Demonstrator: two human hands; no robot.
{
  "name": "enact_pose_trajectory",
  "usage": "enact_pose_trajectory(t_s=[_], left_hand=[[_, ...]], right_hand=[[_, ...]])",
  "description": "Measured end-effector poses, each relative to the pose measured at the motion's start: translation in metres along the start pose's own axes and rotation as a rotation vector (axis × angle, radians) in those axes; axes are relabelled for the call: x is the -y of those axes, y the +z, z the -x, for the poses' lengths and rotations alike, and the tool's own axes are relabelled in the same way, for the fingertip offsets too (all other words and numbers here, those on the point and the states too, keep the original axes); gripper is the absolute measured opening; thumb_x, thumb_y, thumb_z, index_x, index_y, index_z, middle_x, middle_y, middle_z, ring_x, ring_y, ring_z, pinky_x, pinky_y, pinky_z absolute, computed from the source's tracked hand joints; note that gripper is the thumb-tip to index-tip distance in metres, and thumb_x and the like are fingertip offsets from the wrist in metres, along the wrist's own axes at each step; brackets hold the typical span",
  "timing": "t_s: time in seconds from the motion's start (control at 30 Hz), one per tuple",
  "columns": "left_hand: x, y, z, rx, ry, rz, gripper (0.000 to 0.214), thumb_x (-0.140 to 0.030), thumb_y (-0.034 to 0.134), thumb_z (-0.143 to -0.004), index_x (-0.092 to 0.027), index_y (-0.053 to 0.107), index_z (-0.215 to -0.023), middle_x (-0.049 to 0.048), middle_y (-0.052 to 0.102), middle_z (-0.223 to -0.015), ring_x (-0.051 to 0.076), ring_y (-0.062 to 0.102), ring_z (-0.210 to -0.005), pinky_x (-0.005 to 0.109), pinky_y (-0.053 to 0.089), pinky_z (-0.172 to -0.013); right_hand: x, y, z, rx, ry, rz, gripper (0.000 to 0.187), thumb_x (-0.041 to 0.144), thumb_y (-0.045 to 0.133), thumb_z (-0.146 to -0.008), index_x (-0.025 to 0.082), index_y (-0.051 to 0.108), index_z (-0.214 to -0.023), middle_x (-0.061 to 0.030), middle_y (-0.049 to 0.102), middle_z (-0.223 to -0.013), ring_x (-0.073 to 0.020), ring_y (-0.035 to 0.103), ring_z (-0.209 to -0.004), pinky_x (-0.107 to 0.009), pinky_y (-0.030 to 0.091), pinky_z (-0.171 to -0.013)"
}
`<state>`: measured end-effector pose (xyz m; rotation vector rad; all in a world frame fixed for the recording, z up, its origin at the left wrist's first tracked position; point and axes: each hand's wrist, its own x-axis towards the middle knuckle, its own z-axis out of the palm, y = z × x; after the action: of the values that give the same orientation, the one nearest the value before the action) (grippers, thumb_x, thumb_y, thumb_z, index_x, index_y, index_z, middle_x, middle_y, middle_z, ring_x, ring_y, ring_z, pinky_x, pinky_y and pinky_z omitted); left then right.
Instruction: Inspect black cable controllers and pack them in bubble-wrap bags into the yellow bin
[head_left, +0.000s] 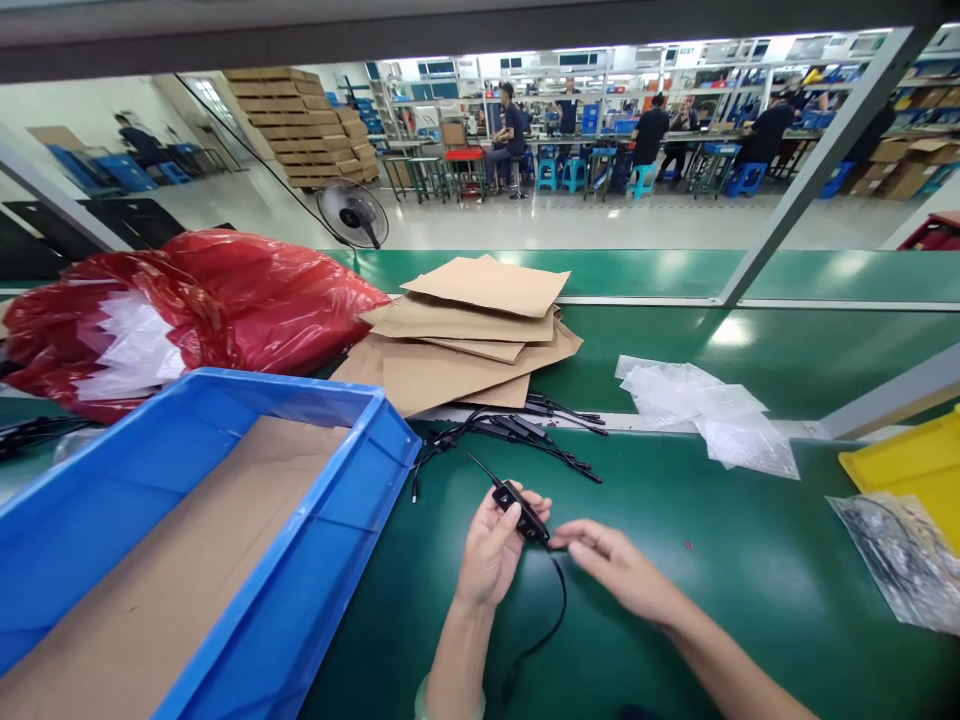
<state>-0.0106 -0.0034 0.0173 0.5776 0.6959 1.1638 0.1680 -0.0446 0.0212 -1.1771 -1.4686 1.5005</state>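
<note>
"What are your hands doing?"

"My left hand (491, 555) grips a black box (532, 522), thumb across its top. My right hand (619, 572) is at the box's near end, fingers loosely together. I can't tell whether their tips touch it."

"Where is the box, exactly?"

"Up off the worktop (660, 490), in front of me. A lead (561, 600) curves from its near end towards me, and a thin wire (481, 467) sticks out of the far end."

"And around that?"

"Just past my left hand lies a bunch of black cables (517, 428), with stacked cardboard (465, 320) behind them. To my left is a blue bin (356, 500), a brown sheet (195, 540) along its bottom. A red bag (277, 290) lies beyond it, white sheets (139, 345) showing in its mouth. To my right are clear sleeves (705, 405), then a yellow bin (911, 460) with a clear packet (889, 555) against it."

"Further off?"

"A fan (352, 213), and people seated and standing at other tables."
</note>
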Motion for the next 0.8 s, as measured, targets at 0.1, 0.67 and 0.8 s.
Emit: enact_pose_trajectory(t_s=[0.1, 0.67, 0.8], left_hand=[[0.002, -0.001, -0.001, -0.054, 0.037, -0.048, 0.034, -0.031, 0.075, -0.072, -0.017, 0.057, -0.097, 0.005, 0.07, -0.088, 0.023, 0.067, -0.091, 0.038, 0.051, -0.086], [0.005, 0.0, 0.008, 0.259, -0.19, -0.261, 0.034, -0.031, 0.071, -0.078, -0.013, 0.058, -0.104, 0.015, 0.07, -0.1, 0.027, 0.066, -0.095, 0.036, 0.052, -0.08], [0.014, 0.008, 0.009, 0.392, -0.156, -0.336, 0.031, -0.032, 0.066, -0.082, -0.016, 0.059, -0.106, 0.0119, 0.069, -0.103, 0.025, 0.064, -0.099, 0.036, 0.049, -0.086]], right_hand=[[-0.007, 0.022, 0.002, 0.085, 0.03, -0.053, 0.048, 0.059, 0.046, -0.09, 0.015, 0.059, -0.107, -0.008, 0.069, -0.09, -0.0221, 0.064, -0.088, -0.037, 0.05, -0.083], [0.012, -0.02, 0.003, -0.487, -0.584, 1.064, 0.022, 0.014, 0.044, -0.096, 0.018, 0.065, -0.1, -0.0069, 0.068, -0.088, -0.0212, 0.059, -0.081, -0.037, 0.042, -0.076], [0.003, -0.003, -0.005, -0.544, -0.612, 0.856, 0.022, 0.014, 0.045, -0.094, 0.018, 0.066, -0.099, -0.0085, 0.069, -0.102, -0.0238, 0.062, -0.101, -0.039, 0.047, -0.085]])
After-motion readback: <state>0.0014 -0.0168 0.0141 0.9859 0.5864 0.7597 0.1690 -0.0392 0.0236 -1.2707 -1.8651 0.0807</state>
